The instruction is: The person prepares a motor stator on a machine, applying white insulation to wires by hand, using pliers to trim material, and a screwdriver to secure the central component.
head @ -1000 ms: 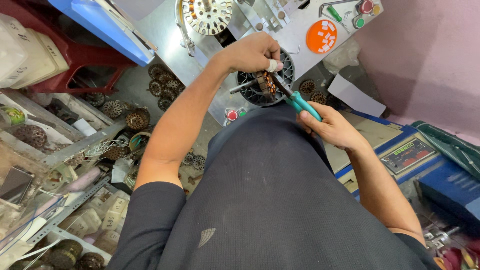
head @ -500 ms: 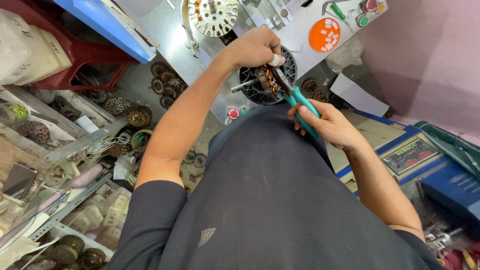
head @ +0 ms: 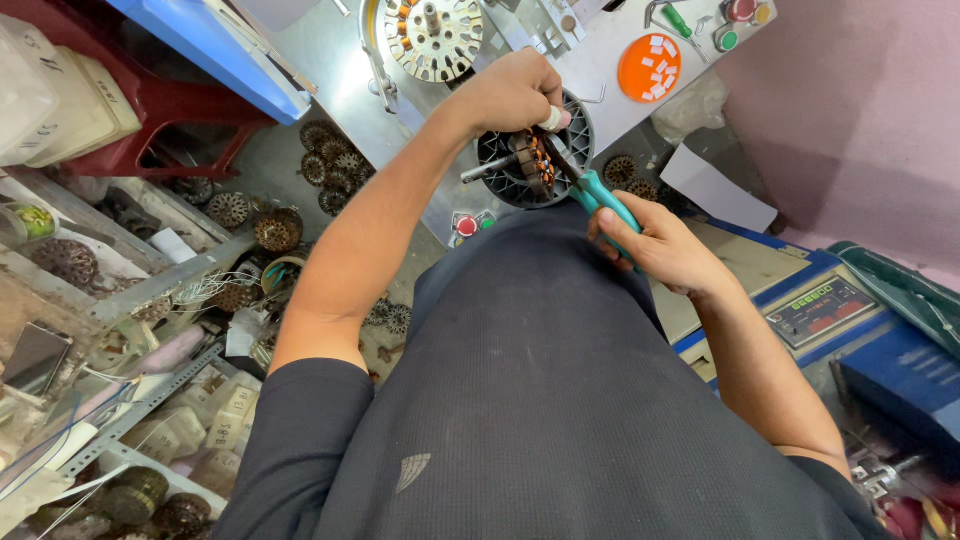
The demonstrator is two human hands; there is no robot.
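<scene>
My left hand (head: 508, 92) grips a small wound stator (head: 535, 160) with copper coils, held on edge over a round black slotted fixture (head: 503, 175) on the grey machine top. A white band wraps one finger of that hand. My right hand (head: 655, 243) holds teal-handled pliers (head: 600, 200), their dark jaws reaching up to the stator's coils. My dark shirt (head: 540, 400) fills the lower middle of the view.
A round metal winding disc (head: 433, 35) sits on the machine above my left hand, an orange disc (head: 650, 67) to its right. Several wound stators (head: 335, 170) lie on the bench at left. A blue box with a display (head: 820, 310) stands at right. Red and green buttons (head: 472, 224) sit on the machine's front.
My left hand and the stator shifted slightly up and right in the view; the pliers stay at the coils. The view tilted a little.
</scene>
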